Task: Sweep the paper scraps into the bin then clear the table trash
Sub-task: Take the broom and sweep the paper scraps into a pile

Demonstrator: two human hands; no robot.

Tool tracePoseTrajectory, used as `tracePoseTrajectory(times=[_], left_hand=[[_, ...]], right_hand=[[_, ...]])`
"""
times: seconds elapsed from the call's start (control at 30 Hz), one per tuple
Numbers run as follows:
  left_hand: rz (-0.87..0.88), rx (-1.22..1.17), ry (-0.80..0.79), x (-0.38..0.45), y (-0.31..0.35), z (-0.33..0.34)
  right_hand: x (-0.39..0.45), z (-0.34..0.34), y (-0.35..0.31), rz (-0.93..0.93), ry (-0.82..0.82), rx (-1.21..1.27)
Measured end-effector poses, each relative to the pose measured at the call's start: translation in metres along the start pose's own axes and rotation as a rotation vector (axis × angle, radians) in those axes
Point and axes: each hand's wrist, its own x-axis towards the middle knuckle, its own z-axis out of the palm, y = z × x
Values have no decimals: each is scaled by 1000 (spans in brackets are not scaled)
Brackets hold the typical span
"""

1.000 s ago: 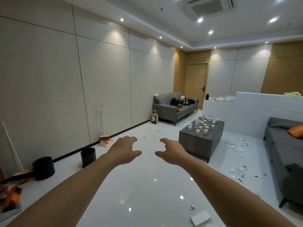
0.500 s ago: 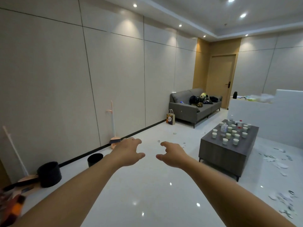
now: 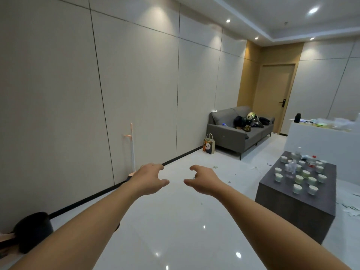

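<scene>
White floor tile stretches ahead as I turn left, away from the paper scraps [image 3: 348, 208], which have slid to the far right edge, and toward the broom [image 3: 132, 147] leaning on the left wall. I judge I am going for it before sweeping. My left hand [image 3: 150, 180] and right hand [image 3: 202, 181] reach forward, fingers loosely curled, holding nothing. My left hand covers the broom's head; a black bin [image 3: 33, 230] sits near left, partly cut off. Cups crowd the table [image 3: 292, 203], right.
</scene>
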Motion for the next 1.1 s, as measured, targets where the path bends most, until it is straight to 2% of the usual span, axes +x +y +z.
tracePoseTrajectory(times=[0.3,0.73,0.97,1.1], left_hand=[[-69,48,24,187,-102,8],[-305,68,5,468,-231,12],[-345,36,-16,590,-298,29],[-332,49,-39,669,-364,44]], right_hand=[[217,59,-14,-47,-100,-13],[557,128,-19,-100,-260,82],[692,178,-32,-74,-280,176],[786,224,-41,-64,-304,171]])
